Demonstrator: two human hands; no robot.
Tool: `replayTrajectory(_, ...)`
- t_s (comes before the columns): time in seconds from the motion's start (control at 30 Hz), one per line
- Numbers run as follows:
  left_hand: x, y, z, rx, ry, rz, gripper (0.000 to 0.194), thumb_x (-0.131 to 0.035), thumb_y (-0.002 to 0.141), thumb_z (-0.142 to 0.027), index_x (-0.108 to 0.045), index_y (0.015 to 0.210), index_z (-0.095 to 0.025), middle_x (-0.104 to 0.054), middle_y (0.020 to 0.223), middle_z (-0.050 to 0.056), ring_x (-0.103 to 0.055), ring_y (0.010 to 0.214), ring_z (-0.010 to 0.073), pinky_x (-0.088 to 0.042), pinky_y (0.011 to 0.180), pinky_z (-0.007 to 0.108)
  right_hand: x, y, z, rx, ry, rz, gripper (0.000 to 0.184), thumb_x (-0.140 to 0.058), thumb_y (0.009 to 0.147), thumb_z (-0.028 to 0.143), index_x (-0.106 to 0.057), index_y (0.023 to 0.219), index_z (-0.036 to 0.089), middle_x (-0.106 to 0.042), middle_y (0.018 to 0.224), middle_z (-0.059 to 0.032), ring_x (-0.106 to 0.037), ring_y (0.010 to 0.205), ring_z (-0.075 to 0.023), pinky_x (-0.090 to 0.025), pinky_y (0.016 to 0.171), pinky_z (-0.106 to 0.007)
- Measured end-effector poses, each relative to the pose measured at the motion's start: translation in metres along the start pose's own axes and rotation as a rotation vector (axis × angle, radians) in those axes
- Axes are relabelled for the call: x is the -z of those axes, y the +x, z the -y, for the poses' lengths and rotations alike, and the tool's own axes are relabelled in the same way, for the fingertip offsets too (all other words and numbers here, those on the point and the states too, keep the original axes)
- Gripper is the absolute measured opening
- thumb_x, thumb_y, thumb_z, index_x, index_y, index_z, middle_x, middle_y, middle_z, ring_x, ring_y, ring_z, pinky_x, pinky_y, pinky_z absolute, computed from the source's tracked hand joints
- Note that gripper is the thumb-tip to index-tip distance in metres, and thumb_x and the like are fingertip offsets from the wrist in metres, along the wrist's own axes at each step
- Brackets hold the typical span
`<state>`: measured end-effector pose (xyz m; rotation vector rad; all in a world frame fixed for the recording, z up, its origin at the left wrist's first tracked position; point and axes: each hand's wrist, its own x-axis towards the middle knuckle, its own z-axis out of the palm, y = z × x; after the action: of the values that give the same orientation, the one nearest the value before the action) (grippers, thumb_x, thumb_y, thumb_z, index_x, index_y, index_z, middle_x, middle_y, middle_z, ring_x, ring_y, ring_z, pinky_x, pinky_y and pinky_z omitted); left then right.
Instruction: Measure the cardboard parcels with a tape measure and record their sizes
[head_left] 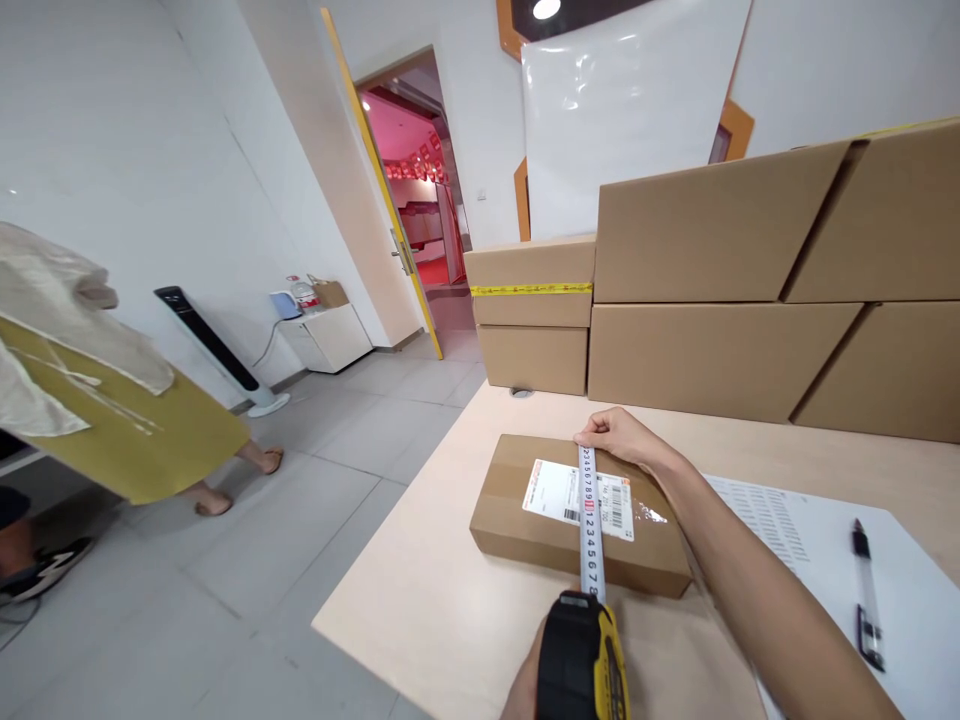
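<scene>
Well, closed carton (510, 510) between hands (616, 436).

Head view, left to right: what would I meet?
Person in an olive skirt → water bottle → open door's yellow edge → labeled carton under the tape → pen on the paper.

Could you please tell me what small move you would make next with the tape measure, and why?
I'd probably hold both hands steady and read the blade at the box's near edge: the right hand pinches its end at the far edge of the box, and it runs across to the tape measure in the left hand.
</scene>
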<state>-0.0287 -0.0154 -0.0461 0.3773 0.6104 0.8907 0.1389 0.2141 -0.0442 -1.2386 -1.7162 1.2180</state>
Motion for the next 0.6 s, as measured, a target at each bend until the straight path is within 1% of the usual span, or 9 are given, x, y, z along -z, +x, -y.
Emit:
replayTrajectory(0.1, -0.0001, -0.0004, -0.0013, 0.003, 0.000, -0.002, 0.029, -0.068, 0.075, -0.045, -0.066, 0.080, -0.017, -0.059, 0.075, 0.005, -0.058, 0.096, 0.0277, -0.041, 0.088, 0.040, -0.0004, -0.0009, 0.0011, 0.002, -0.007, -0.001, 0.029, -0.078, 0.057, 0.042, -0.063, 0.055, 0.017, -0.066, 0.060, -0.0013, -0.055, 0.057, -0.0138, -0.041, 0.058, -0.026)
replayTrajectory(0.27, -0.0014, 0.0016, 0.0005, 0.012, 0.005, -0.008, 0.031, -0.066, 0.076, -0.048, -0.066, 0.081, -0.017, -0.059, 0.077, 0.005, -0.057, 0.098, 0.0286, -0.040, 0.090, 0.042, -0.0002, -0.0008, 0.0003, 0.009, 0.000, -0.002, 0.029, -0.078, 0.057, 0.042, -0.062, 0.055, 0.017, -0.065, 0.059, -0.0009, -0.055, 0.057, -0.0136, -0.041, 0.058, -0.025)
replayTrajectory(0.5, -0.0012, 0.0049, 0.0037, 0.015, 0.037, -0.020, 0.043, -0.057, 0.080, -0.057, -0.068, 0.083, -0.016, -0.058, 0.076, 0.006, -0.058, 0.094, 0.0267, -0.039, 0.091, 0.041, -0.0001, -0.0007, 0.0010, 0.005, -0.036, -0.004, 0.032, -0.077, 0.057, 0.045, -0.061, 0.055, 0.018, -0.066, 0.060, -0.0014, -0.056, 0.057, -0.0141, -0.041, 0.057, -0.025)
replayTrajectory(0.6, -0.0005, 0.0022, 0.0048, 0.005, 0.058, -0.015, 0.048, -0.054, 0.079, -0.061, -0.069, 0.090, -0.017, -0.058, 0.078, 0.007, -0.059, 0.093, 0.0278, -0.040, 0.090, 0.043, -0.0003, -0.0007, 0.0005, 0.010, -0.031, -0.007, 0.032, -0.078, 0.057, 0.045, -0.061, 0.054, 0.018, -0.066, 0.059, -0.0014, -0.056, 0.057, -0.0142, -0.041, 0.056, -0.025)
